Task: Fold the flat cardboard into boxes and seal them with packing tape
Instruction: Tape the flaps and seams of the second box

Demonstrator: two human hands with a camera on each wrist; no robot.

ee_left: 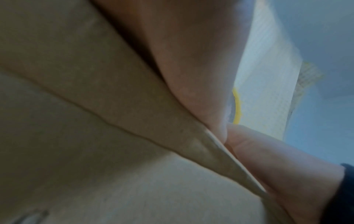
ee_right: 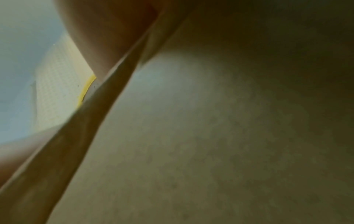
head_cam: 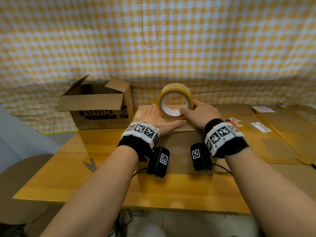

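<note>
A closed brown cardboard box (head_cam: 181, 144) stands at the middle of the table. My left hand (head_cam: 159, 118) lies flat on its top, fingers straight, thumb along the front edge. A yellow packing tape roll (head_cam: 176, 88) stands on edge on the box top. My right hand (head_cam: 201, 112) grips the roll's right side, thumb in the core and fingers over the outer rim. The left wrist view shows cardboard (ee_left: 76, 106), my palm and a sliver of the tape roll (ee_left: 237, 104). In the right wrist view the cardboard (ee_right: 210, 136) fills most of the frame, with a sliver of the tape roll (ee_right: 86, 89) beside it.
An open box (head_cam: 100, 106) printed XIAOMANG stands at the back left. Small metal snips (head_cam: 90, 165) lie on the wooden table (head_cam: 85, 182) to the left. Flat cardboard sheets (head_cam: 273, 134) with labels cover the right side. A checked cloth hangs behind.
</note>
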